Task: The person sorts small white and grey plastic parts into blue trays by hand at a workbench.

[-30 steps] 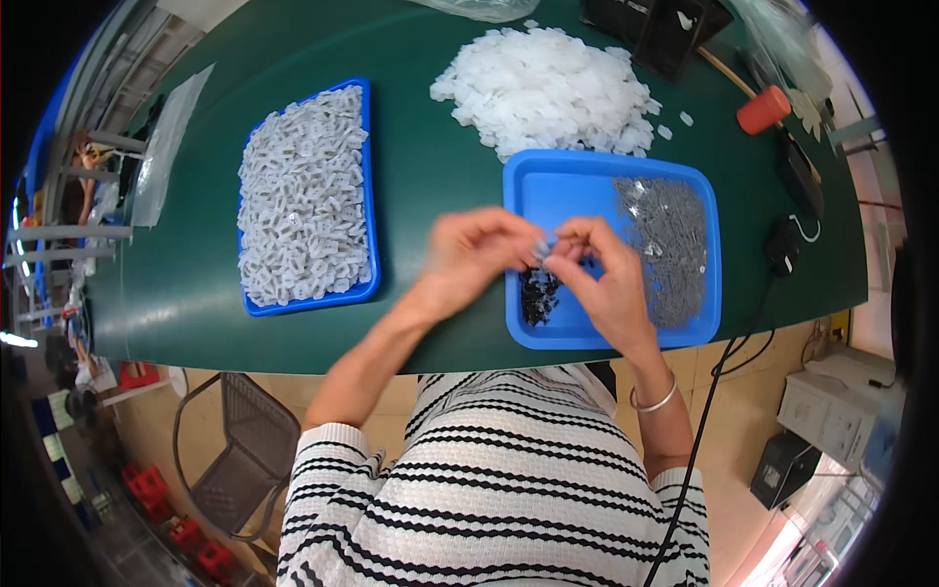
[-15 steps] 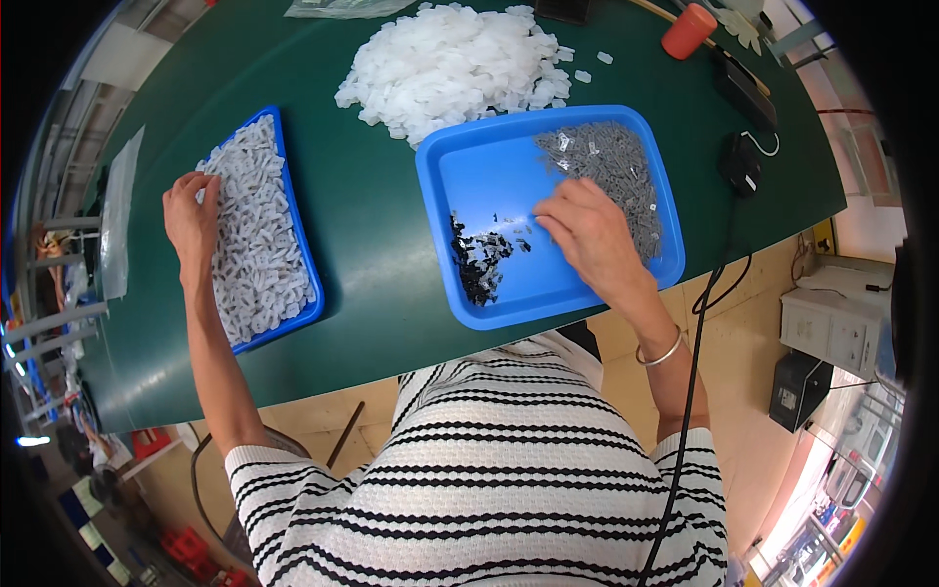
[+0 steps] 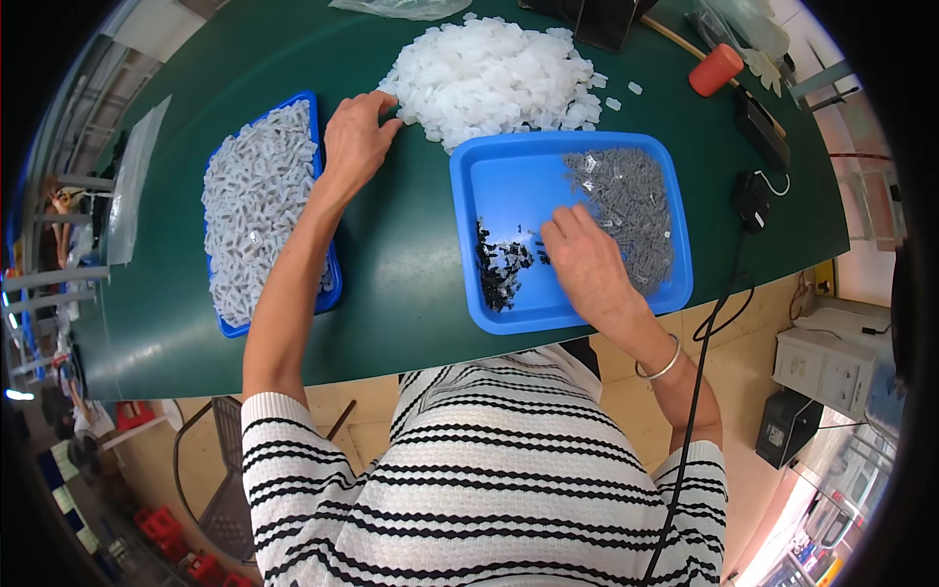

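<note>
My left hand (image 3: 359, 137) reaches to the left edge of a heap of translucent white plastic pieces (image 3: 494, 76). Its thumb and fingers are apart, and I see nothing between them. Over the blue tray (image 3: 572, 322), my right hand (image 3: 590, 259) has its fingers curled down and pinched together; whatever they hold is hidden. Small black parts (image 3: 501, 274) are gathered at the tray's left side, a few of them close to the right fingertips. Grey parts (image 3: 631, 215) cover the tray's right side.
Left of me, a darker blue tray (image 3: 335, 284) is full of pale grey-white parts (image 3: 256, 196). A red cylinder (image 3: 716, 69), a black box-shaped device (image 3: 751, 201) and a cable stand at the right. Clear plastic bags lie along the far and left edges.
My left hand has left the pale parts in the left tray and moved right to the white heap. My right hand stays over its tray. The whole view has shifted slightly.
</note>
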The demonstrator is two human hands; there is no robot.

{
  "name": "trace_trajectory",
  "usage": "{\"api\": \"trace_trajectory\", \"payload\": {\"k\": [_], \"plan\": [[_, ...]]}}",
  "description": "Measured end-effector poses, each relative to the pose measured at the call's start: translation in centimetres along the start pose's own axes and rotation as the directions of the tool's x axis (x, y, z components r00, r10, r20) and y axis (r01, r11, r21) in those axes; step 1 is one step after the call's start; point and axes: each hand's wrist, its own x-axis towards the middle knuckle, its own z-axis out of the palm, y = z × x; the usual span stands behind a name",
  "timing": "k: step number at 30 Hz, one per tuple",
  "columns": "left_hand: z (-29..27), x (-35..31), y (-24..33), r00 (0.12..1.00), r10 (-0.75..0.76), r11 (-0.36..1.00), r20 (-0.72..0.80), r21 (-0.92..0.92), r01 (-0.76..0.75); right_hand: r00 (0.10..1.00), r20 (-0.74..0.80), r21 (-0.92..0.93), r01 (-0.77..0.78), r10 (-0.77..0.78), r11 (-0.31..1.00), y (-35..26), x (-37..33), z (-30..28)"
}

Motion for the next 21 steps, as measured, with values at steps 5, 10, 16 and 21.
{"api": "trace_trajectory", "payload": {"k": [5,10,16,21], "plan": [[0.4,0.4,-0.1,0.99,-0.026,1.0,0.137,0.008,0.025,1.0,0.002,-0.003,0.003,-0.003,1.0,0.1,-1.0,-0.2],[0.2,-0.7,0.1,0.983,-0.069,0.997,0.168,-0.033,0.076,0.999,-0.031,-0.015,0.014,-0.015,1.0,0.1,-1.1,0.3],[0.1,-0.4,0.5,0.966,-0.179,0.964,0.184,-0.162,0.21,0.998,-0.059,0.047,0.011,-0.008,0.999,0.6,-0.8,0.1],[0.4,-0.5,-0.3,0.964,-0.157,0.969,0.217,-0.155,0.193,1.0,-0.024,0.012,0.015,-0.015,1.0,0.3,-1.1,-0.1]]}}
